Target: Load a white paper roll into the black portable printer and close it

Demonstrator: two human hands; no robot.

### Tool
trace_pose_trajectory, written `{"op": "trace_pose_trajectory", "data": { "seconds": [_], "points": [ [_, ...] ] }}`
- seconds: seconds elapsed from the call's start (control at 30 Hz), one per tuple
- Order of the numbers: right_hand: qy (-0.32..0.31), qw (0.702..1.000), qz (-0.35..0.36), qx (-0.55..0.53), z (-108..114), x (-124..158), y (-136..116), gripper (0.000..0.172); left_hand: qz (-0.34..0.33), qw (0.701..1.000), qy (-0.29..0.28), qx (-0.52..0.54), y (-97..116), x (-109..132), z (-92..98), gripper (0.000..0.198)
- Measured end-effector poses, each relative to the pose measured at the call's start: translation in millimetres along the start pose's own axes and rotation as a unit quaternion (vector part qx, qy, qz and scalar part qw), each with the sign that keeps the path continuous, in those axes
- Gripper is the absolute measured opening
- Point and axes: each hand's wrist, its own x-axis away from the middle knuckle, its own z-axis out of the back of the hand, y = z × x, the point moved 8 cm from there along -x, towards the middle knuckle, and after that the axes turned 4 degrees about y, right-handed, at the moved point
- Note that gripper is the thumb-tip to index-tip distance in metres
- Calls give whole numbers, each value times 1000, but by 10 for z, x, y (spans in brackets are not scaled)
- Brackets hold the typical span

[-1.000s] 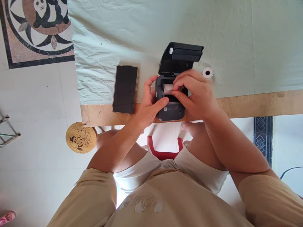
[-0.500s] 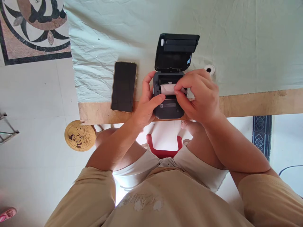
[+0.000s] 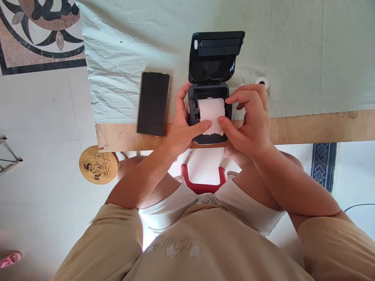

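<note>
A small black label printer (image 3: 208, 89) sits at the table's front edge with its lid (image 3: 215, 58) raised. In its bay lies a white paper roll (image 3: 211, 107), its loose end hanging forward over the printer's front. My left hand (image 3: 184, 127) is closed round the printer's left side, fingers behind and thumb laid on the paper. At the other side, my right hand (image 3: 249, 117) has its thumb on the paper's right edge and its index fingertip by the roll's upper right corner. The paper hides most of the printer's front panel.
A smartphone (image 3: 153, 104) lies screen up left of the printer. Behind my right hand is a small white roll (image 3: 263, 82) with a dark core. Pale green cloth (image 3: 307, 58) covers the table up to a bare wooden edge (image 3: 319, 127). A round wooden stool (image 3: 99, 164) stands below left.
The paper's free end now lies forward over the printer's front, where before it was rolled up and pinched in my right hand. My right thumb and index finger have spread apart.
</note>
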Motion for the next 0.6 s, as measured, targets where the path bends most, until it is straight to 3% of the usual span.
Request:
{"op": "trace_pose_trajectory", "data": {
  "seconds": [0.17,0.37,0.47,0.6],
  "points": [
    [-55,997,-11,-51,-87,61,52,36,-26,1000,0,9,-1,-15,22,85],
    [21,973,-147,-179,-19,74,395,50,-27,998,-59,7,-11,-1,-68,92],
    [30,957,-170,-232,-25,49,489,55,-43,995,-86,-3,6,8,-104,91],
    [22,955,-163,-245,-33,28,476,50,-38,996,-76,-12,-17,14,-82,91]
  ]
}}
